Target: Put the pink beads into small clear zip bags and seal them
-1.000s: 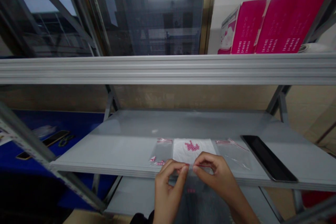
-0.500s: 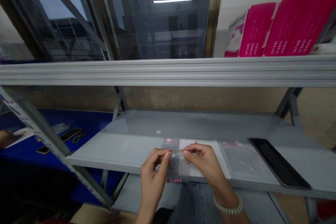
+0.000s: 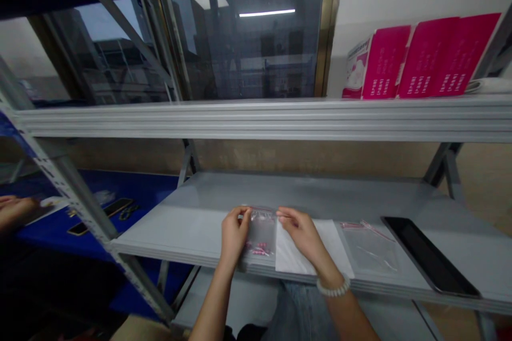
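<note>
A clear zip bag (image 3: 262, 232) with a reddish seal strip along its top lies near the front of the grey shelf. Small pink beads (image 3: 260, 249) are gathered toward its lower end. At the bag's upper left corner, the thumb and index finger of my left hand (image 3: 234, 237) are pinched on the edge. My right hand (image 3: 301, 234) pinches the upper right corner, its palm above a white sheet of paper (image 3: 294, 258). Right of the paper lies a second clear zip bag (image 3: 368, 248), in which no beads show.
A dark tablet (image 3: 430, 256) lies on the shelf (image 3: 184, 224) at right. Pink boxes (image 3: 424, 58) stand on the upper shelf, whose rail (image 3: 256, 122) crosses above my hands. At left, another person's hand (image 3: 18, 208) is over a blue table with a phone (image 3: 118, 206).
Both hands have moved away from me with the bag, which now lies flatter on the shelf. Its beads, earlier hanging by the front edge, now rest on the shelf. The view has tilted up slightly.
</note>
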Tool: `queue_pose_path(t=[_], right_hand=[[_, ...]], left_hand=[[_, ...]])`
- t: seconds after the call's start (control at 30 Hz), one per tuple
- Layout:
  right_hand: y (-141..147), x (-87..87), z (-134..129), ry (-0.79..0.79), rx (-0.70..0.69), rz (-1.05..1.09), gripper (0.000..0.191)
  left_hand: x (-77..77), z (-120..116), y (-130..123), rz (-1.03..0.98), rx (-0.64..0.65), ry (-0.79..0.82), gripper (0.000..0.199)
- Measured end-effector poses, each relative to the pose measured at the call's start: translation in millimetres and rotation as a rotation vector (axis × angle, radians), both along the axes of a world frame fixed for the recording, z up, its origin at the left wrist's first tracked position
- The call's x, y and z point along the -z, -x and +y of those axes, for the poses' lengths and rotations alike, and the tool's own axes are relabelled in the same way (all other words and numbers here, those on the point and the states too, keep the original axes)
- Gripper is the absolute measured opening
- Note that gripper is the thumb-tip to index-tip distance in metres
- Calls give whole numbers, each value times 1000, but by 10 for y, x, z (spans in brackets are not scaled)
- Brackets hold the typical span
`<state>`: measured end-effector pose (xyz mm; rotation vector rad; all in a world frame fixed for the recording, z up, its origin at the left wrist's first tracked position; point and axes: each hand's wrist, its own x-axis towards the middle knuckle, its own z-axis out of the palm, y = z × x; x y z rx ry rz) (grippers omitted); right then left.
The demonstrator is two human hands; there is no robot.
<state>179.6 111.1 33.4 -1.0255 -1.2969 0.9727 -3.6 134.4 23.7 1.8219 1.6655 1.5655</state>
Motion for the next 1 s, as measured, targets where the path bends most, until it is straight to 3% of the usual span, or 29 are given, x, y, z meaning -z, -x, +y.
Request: queue_pose_path(t=[0.17,0.27,0.37,0.47,0.53,0.63,0.73,0.87,0.93,1.0], right_hand=[[-682,114,-543,-93,213,-164,34],[-1234,230,-849,-150,431,-353,36],[-1646,307,-1015,-167,619,-580,40],[-1810,374,-1008,-218,688,-756,44],[-1824,442,-950,-249,685,-824,46],[-1808,549,-873,-243,666,-830,49],[-1788,564,-881,-218,635,-741,49],[-1707,407,-1017,-175,654,-533,41],[-1629,329,-1094,-90,728,-315,33],[-1521,295,-1144,65,659,-24,30]], left_hand=[[7,-52,3,147,-100,14,21],[-13,-187,-261,210,-81,-29,22],[-3,-376,-825,288,164,-80,22],[19,-552,-1466,362,456,-116,19],[22,-616,-1787,386,555,-129,26],[14,-615,-2042,412,637,-149,28],[15,-561,-2111,408,666,-164,18],[23,-527,-2013,291,608,-181,21],[13,-563,-1868,191,571,-202,24],[-5,-653,-1664,97,544,-227,26]])
